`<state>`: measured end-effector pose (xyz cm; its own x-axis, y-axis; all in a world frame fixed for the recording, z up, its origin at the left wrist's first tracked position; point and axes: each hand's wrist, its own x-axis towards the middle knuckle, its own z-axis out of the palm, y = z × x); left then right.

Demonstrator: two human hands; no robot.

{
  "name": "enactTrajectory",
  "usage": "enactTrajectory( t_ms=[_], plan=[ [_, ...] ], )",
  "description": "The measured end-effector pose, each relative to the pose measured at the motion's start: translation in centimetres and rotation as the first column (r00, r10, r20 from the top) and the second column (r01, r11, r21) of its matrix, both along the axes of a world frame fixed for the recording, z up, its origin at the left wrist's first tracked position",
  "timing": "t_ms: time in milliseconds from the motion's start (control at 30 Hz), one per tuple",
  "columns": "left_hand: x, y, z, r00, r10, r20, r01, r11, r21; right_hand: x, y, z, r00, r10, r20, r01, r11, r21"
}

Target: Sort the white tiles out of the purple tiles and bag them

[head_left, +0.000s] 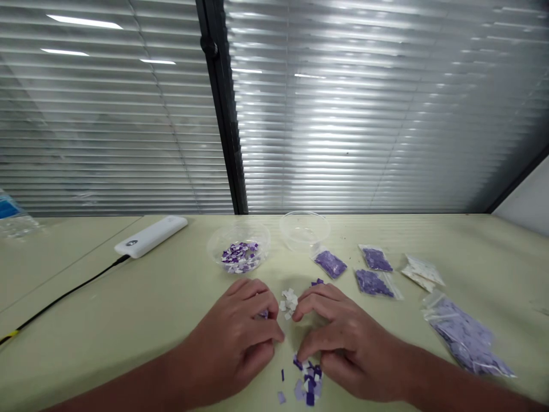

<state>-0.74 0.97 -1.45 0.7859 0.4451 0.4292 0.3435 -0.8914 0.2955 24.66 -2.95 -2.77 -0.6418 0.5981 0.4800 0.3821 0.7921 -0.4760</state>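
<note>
Both my hands rest low over the table, one on each side of a small pile of white pieces [289, 302]. My left hand [246, 332] has curled fingers, with some light purple pieces showing between them; whether it grips them is unclear. My right hand [343, 337] has its fingers bent and apart, touching the table beside the white pile, and its thumb is near a mixed pile of purple and white pieces [310, 383]. Dark purple pieces [317, 282] peek out behind the right hand. A clear round bowl [214, 247] holds mixed purple and white pieces.
An empty-looking clear round container [305, 229] stands at the back. Bags of purple pieces [330, 264], a white bag [424, 271] and a larger lilac bag [465, 337] lie to the right. A white power bank [152, 236] with a black cable lies left.
</note>
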Motion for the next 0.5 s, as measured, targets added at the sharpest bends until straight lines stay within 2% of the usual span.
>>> enactTrajectory(
  t_ms=[133,233,333,500],
  plan=[
    [-0.1,0.3,0.0,0.988,0.149,-0.046,-0.145,0.987,0.072,0.0,0.0,0.0,1.0,-0.01,-0.021,0.01,1.0,-0.003],
    [-0.1,-0.2,0.4,0.98,0.19,-0.065,-0.176,0.968,0.177,-0.1,0.0,0.0,1.0,-0.008,-0.026,0.008,1.0,-0.003],
    [-0.2,-1.0,0.6,0.99,0.121,-0.067,-0.106,0.974,0.201,-0.1,0.0,0.1,0.999,-0.022,-0.027,0.022,1.0,-0.001],
    [0.0,-1.4,0.7,0.991,-0.054,-0.126,0.066,0.994,0.091,-0.2,-0.1,0.0,0.999,-0.035,-0.014,0.035,0.999,0.016]
  ],
)
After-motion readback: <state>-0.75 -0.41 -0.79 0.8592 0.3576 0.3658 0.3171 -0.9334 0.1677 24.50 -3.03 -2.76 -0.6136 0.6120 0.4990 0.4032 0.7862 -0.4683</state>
